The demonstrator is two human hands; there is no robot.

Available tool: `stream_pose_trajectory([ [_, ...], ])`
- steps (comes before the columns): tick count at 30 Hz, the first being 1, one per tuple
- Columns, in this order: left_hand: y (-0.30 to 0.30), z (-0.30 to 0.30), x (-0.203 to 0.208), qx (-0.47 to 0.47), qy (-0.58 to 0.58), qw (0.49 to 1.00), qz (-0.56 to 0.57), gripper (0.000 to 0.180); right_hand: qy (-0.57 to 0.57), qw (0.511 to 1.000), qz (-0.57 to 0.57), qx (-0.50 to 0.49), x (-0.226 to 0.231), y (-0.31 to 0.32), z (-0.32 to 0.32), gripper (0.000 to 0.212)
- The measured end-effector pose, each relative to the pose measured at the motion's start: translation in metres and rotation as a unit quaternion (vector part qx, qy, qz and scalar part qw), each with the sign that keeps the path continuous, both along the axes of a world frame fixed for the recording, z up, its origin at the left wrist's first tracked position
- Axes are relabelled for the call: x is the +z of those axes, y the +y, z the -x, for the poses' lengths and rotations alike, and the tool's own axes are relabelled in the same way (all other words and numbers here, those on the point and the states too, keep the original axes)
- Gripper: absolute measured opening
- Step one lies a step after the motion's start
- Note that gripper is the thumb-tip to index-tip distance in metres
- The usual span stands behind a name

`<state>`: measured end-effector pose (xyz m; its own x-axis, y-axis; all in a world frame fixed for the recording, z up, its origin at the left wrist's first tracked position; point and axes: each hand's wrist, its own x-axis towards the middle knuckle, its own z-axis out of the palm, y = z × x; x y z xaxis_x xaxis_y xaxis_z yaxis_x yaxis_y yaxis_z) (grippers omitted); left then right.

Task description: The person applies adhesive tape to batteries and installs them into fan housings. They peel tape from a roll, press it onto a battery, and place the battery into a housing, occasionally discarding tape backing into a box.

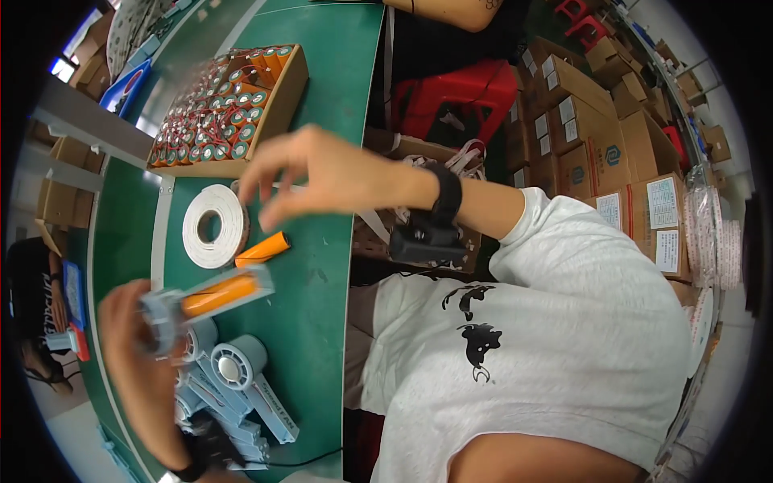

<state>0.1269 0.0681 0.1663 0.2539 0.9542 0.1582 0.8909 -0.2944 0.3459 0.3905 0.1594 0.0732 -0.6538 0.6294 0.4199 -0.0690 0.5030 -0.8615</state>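
Observation:
My left hand (133,354), blurred by motion, grips a light grey-blue handheld fan (165,322) by its round head. An orange battery cell (219,295) lies inside the fan's open handle. My right hand (302,177) is raised over the green table, its fingers curved and apart, with nothing visible in them. Beside its fingertips lies a roll of white tape (191,233). Another orange cell (263,250) rests against the roll. Several more fans (241,366) are piled on the table next to my left wrist.
A cardboard box (278,105) of wired orange cells stands on the green table (322,282), beyond my right hand. Another person's arm (459,10) shows at the top. A red stool (459,97) and stacked cartons (596,153) stand beside the table. A blue tray (126,87) is farther off.

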Motion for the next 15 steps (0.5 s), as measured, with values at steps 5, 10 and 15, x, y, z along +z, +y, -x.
stream_pose_trajectory([
  [5,0.082,0.215,0.002,0.045,0.075,0.991,-0.100,0.060,-0.274,0.948,-0.125,-0.104,0.013,0.021,-0.001,0.014],
  [10,0.113,0.394,-0.112,0.265,0.132,0.948,0.119,0.078,-0.297,0.942,-0.130,-0.087,-0.005,0.009,0.032,0.012],
  [15,0.099,0.348,-0.098,0.222,0.312,0.923,-0.041,0.087,-0.287,0.924,-0.229,-0.103,-0.013,0.013,0.052,0.014],
])
